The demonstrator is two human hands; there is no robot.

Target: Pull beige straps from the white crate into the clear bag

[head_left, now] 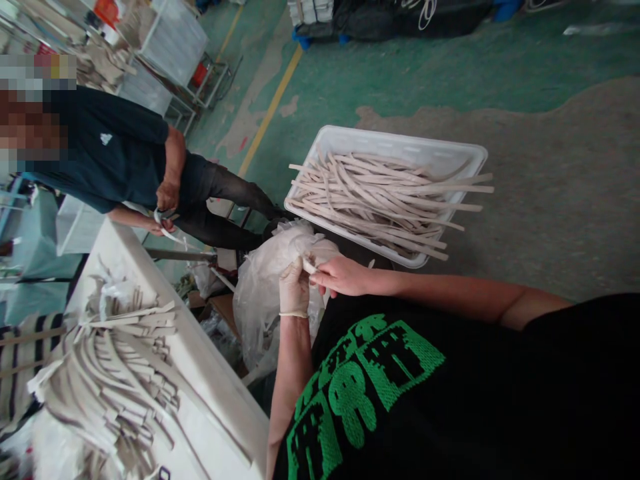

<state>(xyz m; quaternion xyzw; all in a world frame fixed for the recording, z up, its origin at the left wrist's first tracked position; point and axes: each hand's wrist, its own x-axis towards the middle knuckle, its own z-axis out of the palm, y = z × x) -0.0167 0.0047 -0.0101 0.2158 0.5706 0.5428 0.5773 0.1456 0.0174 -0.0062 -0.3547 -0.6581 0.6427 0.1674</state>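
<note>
My left hand (pixel 294 288) wears a pale glove and is raised in front of my black shirt. My bare right hand (pixel 339 275) pinches the glove's fingertips, its fingers closed on the glove material. Both hands hover above a crumpled clear plastic bag (pixel 260 293). Just beyond them a white plastic crate (pixel 400 143) holds several long beige strips (pixel 375 197) that stick out over its right rim.
A white table (pixel 200 373) at lower left carries a heap of curved beige strips (pixel 110 373). Another person in a dark shirt (pixel 105 153) leans over its far end, holding something white. Green floor with a yellow line (pixel 270 110) lies behind.
</note>
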